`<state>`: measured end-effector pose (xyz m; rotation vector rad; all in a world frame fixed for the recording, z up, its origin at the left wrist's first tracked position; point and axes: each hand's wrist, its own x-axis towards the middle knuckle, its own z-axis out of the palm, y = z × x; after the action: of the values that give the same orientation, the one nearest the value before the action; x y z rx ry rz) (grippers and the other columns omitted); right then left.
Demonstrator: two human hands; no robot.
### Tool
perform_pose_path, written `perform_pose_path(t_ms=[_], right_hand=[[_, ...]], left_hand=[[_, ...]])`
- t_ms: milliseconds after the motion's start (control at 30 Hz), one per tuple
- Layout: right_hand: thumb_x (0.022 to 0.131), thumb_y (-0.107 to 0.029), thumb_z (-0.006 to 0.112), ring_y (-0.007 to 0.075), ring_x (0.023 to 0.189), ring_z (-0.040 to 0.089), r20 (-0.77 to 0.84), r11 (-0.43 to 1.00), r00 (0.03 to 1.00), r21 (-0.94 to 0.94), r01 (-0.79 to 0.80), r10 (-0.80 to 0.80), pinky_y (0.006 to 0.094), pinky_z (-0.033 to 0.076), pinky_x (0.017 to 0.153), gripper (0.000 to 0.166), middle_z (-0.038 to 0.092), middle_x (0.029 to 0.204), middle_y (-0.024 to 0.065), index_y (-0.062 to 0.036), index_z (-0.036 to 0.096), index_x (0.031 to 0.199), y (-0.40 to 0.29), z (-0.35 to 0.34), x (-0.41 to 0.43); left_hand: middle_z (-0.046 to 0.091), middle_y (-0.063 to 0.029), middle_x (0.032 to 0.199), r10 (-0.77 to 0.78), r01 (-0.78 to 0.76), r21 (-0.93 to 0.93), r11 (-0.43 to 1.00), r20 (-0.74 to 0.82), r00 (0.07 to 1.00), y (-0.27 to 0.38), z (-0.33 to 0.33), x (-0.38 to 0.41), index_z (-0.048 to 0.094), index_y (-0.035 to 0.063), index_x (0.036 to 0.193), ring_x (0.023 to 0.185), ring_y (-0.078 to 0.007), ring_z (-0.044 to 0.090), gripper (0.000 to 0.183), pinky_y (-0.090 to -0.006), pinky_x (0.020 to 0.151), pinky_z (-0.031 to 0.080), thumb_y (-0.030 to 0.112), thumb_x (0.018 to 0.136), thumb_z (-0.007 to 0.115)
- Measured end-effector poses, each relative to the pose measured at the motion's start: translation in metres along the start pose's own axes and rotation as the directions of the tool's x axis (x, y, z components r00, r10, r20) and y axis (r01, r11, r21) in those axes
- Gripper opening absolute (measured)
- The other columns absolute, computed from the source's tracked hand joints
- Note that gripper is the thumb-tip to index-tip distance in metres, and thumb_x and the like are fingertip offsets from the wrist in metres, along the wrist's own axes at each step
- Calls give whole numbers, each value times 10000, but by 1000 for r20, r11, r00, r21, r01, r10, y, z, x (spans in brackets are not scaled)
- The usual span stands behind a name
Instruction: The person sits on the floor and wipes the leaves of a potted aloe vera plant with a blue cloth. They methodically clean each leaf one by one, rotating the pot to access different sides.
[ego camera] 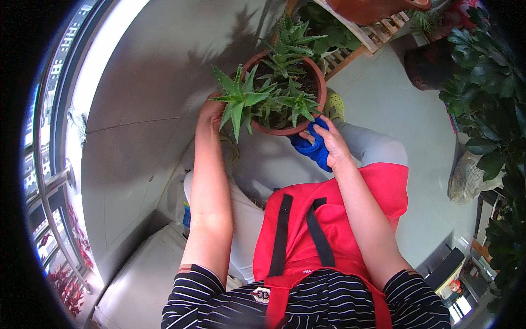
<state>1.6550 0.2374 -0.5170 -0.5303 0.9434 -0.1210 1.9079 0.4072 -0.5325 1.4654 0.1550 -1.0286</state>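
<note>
A round terracotta-coloured plant pot [321, 88] holds several spiky green aloe plants [238, 96] in dark soil. My left hand [210, 110] is at the pot's left side, its fingers hidden behind aloe leaves, so its grip cannot be made out. In my right hand [335, 142] is a bunched blue cloth [312, 148], held against the near right side of the pot just under the rim. The lower wall of the pot is mostly out of sight beneath the rim and leaves.
A slatted wooden plant stand [370, 39] bears another terracotta pot [365, 10] at the top. Leafy plants [489, 82] line the right side, near a dark pot [429, 63]. At left are a wall [135, 144] and a window railing [45, 185]. My red apron [304, 230] covers my lap.
</note>
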Motion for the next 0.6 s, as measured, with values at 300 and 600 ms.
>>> perform_pose_path(t_ms=[300,600], right_hand=[[858,-8,429,235,917,580,13,974,996,-208,86,-85,361,490,820,457,550,1125,108,-106,388,1303,-49,-13,44],[844,-57,510,185,939,569,122,894,992,-442,76,-24,317,490,775,410,575,1105,74,-80,458,1250,-104,-8,81]], left_hand=[[601,-91,981,-129,123,-283,951,-4,992,-54,17,-41,488,21,1081,892,-192,597,229,-324,799,501,58,855,501],[588,-109,967,-37,48,-505,862,33,999,-93,65,-74,486,16,1013,924,-214,588,149,-358,826,479,100,894,454]])
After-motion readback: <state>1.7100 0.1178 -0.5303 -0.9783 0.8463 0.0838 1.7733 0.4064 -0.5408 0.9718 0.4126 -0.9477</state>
